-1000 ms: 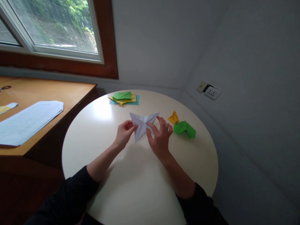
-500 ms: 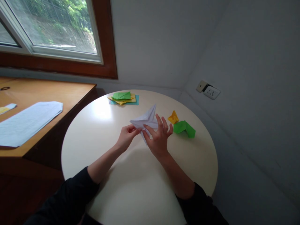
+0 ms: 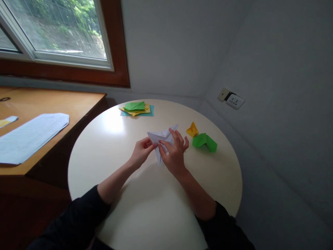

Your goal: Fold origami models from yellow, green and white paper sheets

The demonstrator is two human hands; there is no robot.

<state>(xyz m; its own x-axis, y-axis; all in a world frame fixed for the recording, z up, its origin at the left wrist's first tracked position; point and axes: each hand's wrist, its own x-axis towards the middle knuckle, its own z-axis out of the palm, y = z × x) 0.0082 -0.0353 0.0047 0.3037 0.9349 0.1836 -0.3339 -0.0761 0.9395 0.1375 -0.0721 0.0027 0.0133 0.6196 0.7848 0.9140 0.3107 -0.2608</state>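
Note:
A folded sheet of white paper [image 3: 160,136] with several pointed corners is held above the round table between my two hands. My left hand [image 3: 141,151] pinches its left lower edge between thumb and fingers. On the right side, my right hand [image 3: 174,152] grips the paper with thumb and index finger near the middle, while its other fingers curl over the right part. Those fingers hide some of the folds. To the right of my right hand lie a small yellow folded paper [image 3: 192,130] and a green folded paper [image 3: 204,141].
The round white table [image 3: 130,215] stands by the wall. Toward its back lies a pile of green, yellow and blue papers [image 3: 136,108]. A wooden desk [image 3: 80,100] at the left bears white printed sheets [image 3: 36,135]. A wall socket [image 3: 235,101] is at the right.
The white paper has turned clockwise and its upper point has tipped down to the right. My right hand's outer fingers have drawn in over it. My left hand has hardly moved.

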